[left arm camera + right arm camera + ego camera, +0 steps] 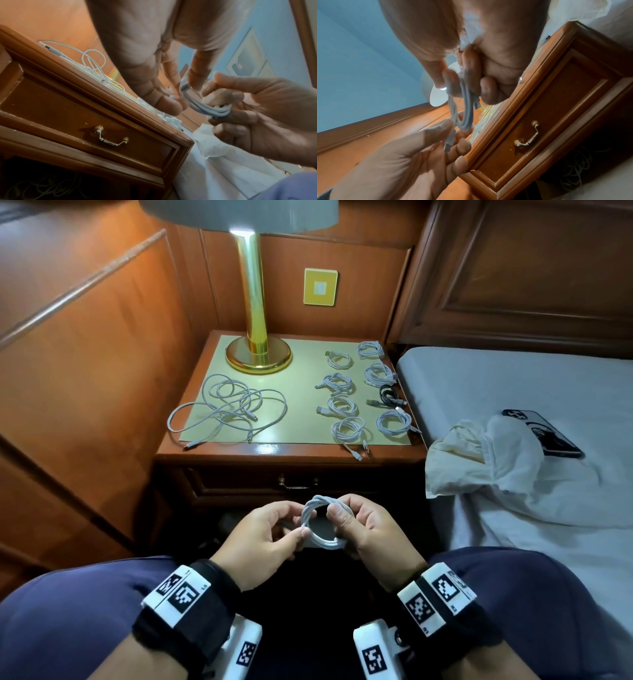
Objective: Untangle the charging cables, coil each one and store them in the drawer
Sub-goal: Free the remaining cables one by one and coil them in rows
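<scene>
Both hands worked over the lap: the right hand [370, 529] pinched the white coil [322, 522] while the left hand [263, 537] pinched its loose plug end. Best to tuck that end snugly through, keeping the loops tight.

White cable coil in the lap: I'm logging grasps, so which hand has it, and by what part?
Both. The right hand grips the right side of the white cable coil; the left hand pinches its loose plug end at the left.

Three views around the nightstand [274, 451]
Head camera looks down from above; both wrist cameras look up from close below, sharing the drawer [85, 121] front.
</scene>
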`<state>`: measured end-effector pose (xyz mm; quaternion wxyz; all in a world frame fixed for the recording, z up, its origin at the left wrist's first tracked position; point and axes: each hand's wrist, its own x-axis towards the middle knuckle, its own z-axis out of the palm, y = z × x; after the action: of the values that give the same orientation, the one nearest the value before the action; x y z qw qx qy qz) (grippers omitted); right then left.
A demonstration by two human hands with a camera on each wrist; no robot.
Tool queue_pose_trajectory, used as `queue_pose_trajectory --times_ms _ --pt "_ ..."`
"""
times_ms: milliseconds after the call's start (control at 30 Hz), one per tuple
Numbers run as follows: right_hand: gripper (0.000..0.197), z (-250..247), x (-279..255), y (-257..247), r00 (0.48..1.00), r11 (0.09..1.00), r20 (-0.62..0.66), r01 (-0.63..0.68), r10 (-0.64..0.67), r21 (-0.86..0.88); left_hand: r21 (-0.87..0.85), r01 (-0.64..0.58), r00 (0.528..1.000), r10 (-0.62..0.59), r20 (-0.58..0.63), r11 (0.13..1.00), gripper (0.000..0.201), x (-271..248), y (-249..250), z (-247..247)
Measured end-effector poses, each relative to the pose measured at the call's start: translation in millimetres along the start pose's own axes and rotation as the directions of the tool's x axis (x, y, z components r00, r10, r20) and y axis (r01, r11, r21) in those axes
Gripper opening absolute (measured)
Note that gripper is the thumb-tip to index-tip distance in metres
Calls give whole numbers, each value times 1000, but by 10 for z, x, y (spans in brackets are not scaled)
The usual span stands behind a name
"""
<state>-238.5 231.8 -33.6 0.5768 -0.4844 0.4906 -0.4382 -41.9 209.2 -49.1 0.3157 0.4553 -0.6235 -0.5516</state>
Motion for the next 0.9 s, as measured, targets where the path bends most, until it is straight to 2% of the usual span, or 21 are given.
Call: queue_pose_trajectory --times_ms 100,200,300,500,633,767,900 --pt "10 -6 32 -56 997 985 -44 53 -61 -164 -14 -41 996 40 -81 999 13 -6 52 -61" --pt "6 -48 131 -78 973 920 -152 103 -171 -379 -135 -61 985 37 -171 989 16 7 105 -94" --pt "6 -69 234 -124 961 877 -178 106 -211 -468 -205 -81 973 33 -228 975 21 30 146 -113" --pt "10 -15 393 -216 971 900 -183 59 -152 -433 -252 -67 963 -3 -268 966 20 98 136 -172" --pt "10 45 468 -230 979 917 -164 47 -121 -397 -316 -52 965 -33 -259 947 33 108 142 -196" --pt "8 105 492 -203 987 921 -144 10 -72 -389 -350 -30 959 -72 -274 936 18 120 84 -223" --pt "8 139 511 -249 992 930 -122 -26 -20 -366 -311 -14 963 -71 -260 950 21 124 61 -245"
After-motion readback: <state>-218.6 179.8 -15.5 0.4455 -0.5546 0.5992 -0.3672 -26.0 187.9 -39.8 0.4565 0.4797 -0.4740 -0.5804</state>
